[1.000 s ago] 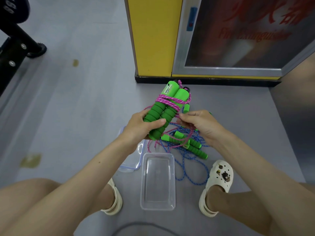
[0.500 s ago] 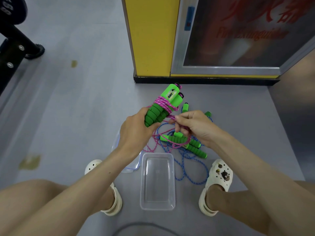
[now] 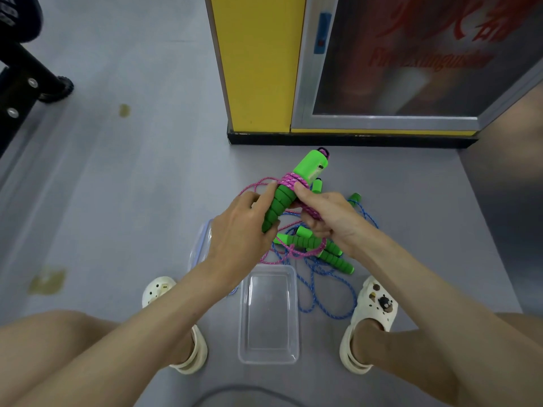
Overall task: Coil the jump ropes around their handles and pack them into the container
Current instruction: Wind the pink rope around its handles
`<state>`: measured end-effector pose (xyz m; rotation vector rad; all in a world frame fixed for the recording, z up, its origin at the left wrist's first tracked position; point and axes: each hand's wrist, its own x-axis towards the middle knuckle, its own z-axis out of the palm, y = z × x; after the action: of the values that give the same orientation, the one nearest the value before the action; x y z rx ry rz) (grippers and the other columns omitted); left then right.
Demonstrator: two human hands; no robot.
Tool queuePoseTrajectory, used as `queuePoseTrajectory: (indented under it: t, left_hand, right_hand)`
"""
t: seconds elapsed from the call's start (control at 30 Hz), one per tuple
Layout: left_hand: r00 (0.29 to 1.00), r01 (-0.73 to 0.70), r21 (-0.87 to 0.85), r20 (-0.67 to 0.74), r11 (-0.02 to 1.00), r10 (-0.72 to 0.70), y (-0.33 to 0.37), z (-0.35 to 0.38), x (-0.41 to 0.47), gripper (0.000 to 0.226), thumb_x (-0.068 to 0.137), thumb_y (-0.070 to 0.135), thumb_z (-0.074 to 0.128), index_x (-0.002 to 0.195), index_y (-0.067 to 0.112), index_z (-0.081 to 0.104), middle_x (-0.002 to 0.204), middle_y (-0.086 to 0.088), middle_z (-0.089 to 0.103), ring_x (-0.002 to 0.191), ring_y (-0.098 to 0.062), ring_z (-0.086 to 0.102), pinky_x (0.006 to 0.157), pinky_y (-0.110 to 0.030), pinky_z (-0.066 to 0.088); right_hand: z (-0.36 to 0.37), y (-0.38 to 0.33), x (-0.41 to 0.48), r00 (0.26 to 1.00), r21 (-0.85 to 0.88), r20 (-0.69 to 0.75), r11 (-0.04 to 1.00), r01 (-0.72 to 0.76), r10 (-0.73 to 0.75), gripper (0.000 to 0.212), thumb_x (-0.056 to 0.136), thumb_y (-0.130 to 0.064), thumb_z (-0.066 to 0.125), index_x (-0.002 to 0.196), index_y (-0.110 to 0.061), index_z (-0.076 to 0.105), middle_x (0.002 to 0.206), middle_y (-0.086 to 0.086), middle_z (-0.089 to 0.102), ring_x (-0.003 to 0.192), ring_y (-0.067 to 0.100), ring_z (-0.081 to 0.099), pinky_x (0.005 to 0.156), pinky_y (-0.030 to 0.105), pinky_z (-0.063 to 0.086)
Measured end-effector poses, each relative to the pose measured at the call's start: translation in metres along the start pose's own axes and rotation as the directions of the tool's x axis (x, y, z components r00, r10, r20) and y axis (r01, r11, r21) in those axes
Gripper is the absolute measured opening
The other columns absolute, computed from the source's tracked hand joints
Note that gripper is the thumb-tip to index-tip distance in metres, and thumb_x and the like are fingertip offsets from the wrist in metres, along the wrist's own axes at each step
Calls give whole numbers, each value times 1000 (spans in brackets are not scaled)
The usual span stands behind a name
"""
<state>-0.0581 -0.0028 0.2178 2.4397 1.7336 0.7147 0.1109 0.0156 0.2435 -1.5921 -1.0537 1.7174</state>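
Left hand (image 3: 238, 230) grips the lower, ribbed foam section of the green handles (image 3: 310, 167), with the fingers curled round it from the left. Right hand (image 3: 332, 218) holds the pink rope (image 3: 291, 181): the thumb presses against the wound turns, and the curled fingers enclose a strand just below them. Both handles are held side by side as one bundle, tilted so that the smooth light-green ends point up and away from the person, above the floor (image 3: 117, 201). Several turns of pink rope sit tightly round the bundle where the smooth section meets the foam. A slack loop stands out to the left of the turns, and the remaining rope drops toward the floor. Beneath the hands lies a second pair of handles (image 3: 332, 254), also green, tangled with the blue rope (image 3: 323, 292) and the tail of the pink one. The clear plastic container (image 3: 269, 358) stands open on the floor nearer the person, between the two cream clogs (image 3: 379, 304). Its lid (image 3: 202, 245) lies just beside it on the left, partly hidden by the left forearm. Beyond the bundle stand a yellow pillar (image 3: 258, 63) and a glazed cabinet (image 3: 411, 60). A black frame (image 3: 17, 83) occupies the upper left corner.
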Motion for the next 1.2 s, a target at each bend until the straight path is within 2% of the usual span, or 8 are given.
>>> queuePoseTrajectory:
  t: [0.2, 0.3, 0.4, 0.47, 0.57, 0.67, 0.97, 1.2]
  left_hand:
    - [990, 13, -62, 142, 998, -4, 2, 3, -3, 74, 77, 59, 63, 142, 27, 44, 100, -1, 56, 83, -16, 53, 52, -23, 34]
    - [931, 253, -293, 331, 922, -151, 8, -5, 4, 71, 78, 68, 46, 141, 35, 42, 105, 8, 48, 88, -7, 49, 65, -22, 39]
    - [762, 645, -621, 564, 445, -318, 10, -14, 13, 55, 84, 55, 53, 133, 30, 51, 104, 3, 58, 84, -8, 61, 71, -24, 53]
    - [607, 792, -594, 742, 139, -285, 8, -20, 16, 45, 86, 43, 61, 125, 23, 55, 102, -5, 67, 78, -17, 69, 65, -35, 59]
    - [530, 842, -539, 834, -24, -152, 7, -23, 14, 34, 87, 32, 63, 114, 12, 62, 88, -7, 72, 70, -23, 70, 54, -29, 56]
    - [567, 809, -588, 790, -24, -232, 4, -23, 17, 32, 86, 25, 66, 113, 7, 63, 84, -6, 71, 65, -21, 69, 50, -25, 52]
    - [652, 748, -619, 623, 237, -431, -3, -19, 19, 26, 81, 19, 74, 105, 17, 63, 84, -4, 68, 65, -16, 65, 57, -31, 55]
    - [824, 567, -441, 312, 696, -474, -11, -14, 18, 40, 75, 36, 77, 110, 27, 61, 82, 5, 67, 76, -20, 66, 68, -37, 56]
  right_hand:
    - [3, 3, 2, 991, 20, -126, 999, -42, 44, 51, 85, -57, 57, 66, -9, 59, 45, 1, 42, 35, 10, 23, 39, 21, 20]
    - [2, 3, 3, 989, 56, -137, 997, -45, 52, 46, 87, -54, 54, 72, -11, 60, 46, 1, 42, 35, 10, 23, 39, 21, 20]
    - [2, 3, 3, 994, 94, -98, 995, -31, 40, 46, 90, -50, 51, 66, -12, 54, 42, -1, 43, 35, 11, 22, 42, 24, 19]
    - [2, 3, 2, 998, 115, -61, 993, -11, 18, 46, 92, -48, 50, 64, -11, 52, 40, -1, 42, 36, 12, 23, 44, 26, 20]
    - [3, 3, 2, 1000, 126, -30, 992, 10, -6, 49, 92, -48, 51, 61, -10, 51, 43, 2, 42, 38, 13, 25, 46, 26, 24]
    - [2, 4, 1, 1000, 112, -20, 994, 20, -18, 50, 92, -48, 51, 61, -10, 55, 40, -2, 43, 38, 12, 25, 46, 25, 26]
    - [1, 12, 2, 998, -61, -33, 997, 44, -46, 32, 95, -29, 55, 86, -2, 68, 50, -1, 49, 41, 9, 33, 42, 17, 30]
    - [5, 12, 3, 992, -151, -87, 985, 80, -94, 22, 94, -25, 58, 82, -12, 71, 61, -1, 54, 54, 5, 46, 57, 14, 41]
